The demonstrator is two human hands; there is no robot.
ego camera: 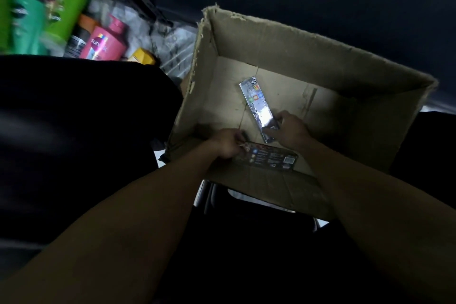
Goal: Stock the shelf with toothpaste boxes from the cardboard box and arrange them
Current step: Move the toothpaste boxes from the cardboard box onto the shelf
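— Cardboard carton (320, 61) holds two: silver box (256, 103) centre, dark box (271, 157) at six o'clock.
— Right hand (292, 131) pinches silver box's near end; left hand (227, 144) curls round dark box. Lift both level; shelf (170, 42) at ten o'clock.

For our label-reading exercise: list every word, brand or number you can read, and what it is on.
"sun" and "k" on the pink bottle; middle letters hidden by glare.
Blurred, unreadable: silver toothpaste box print.
Too small: dark toothpaste box print.
Blurred: green bottles labels.
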